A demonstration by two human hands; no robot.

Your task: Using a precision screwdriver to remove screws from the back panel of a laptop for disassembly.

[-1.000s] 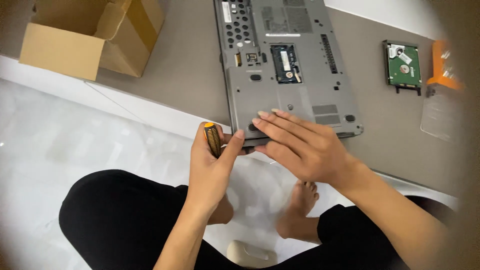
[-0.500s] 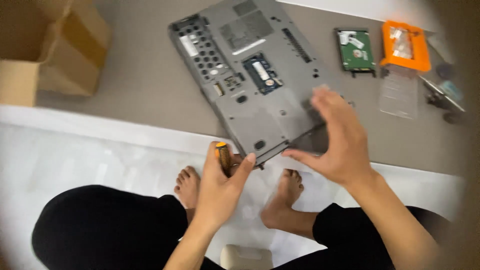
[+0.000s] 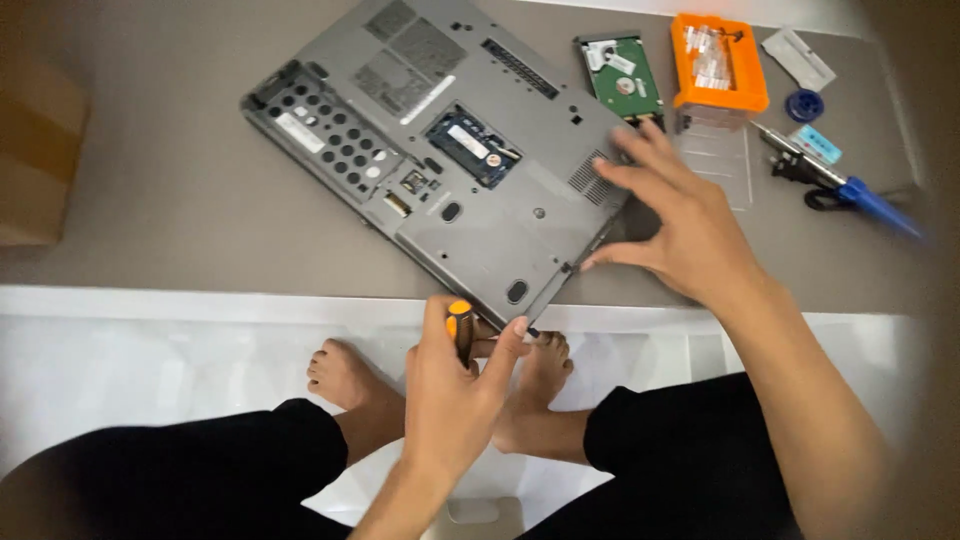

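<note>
Laptop (image 3: pixel 440 150) has turned; right hand (image 3: pixel 690 230) steadies it, left hand (image 3: pixel 455 390) seemingly gripping screwdriver (image 3: pixel 461 325).

The light is soft and even, moderately bright, with no hard glare. The white floor (image 3: pixel 150 370) below the table (image 3: pixel 160 200) reads brightest, slightly washed out. The right hand (image 3: pixel 690 235) casts a faint shadow on the table near its front edge. Motion blur softens the whole frame a little, most at the box (image 3: pixel 35 150) by the table's left edge. The frame's corners darken in a vignette, heaviest at the right. The laptop (image 3: pixel 440 150) stays fairly sharp.
</note>
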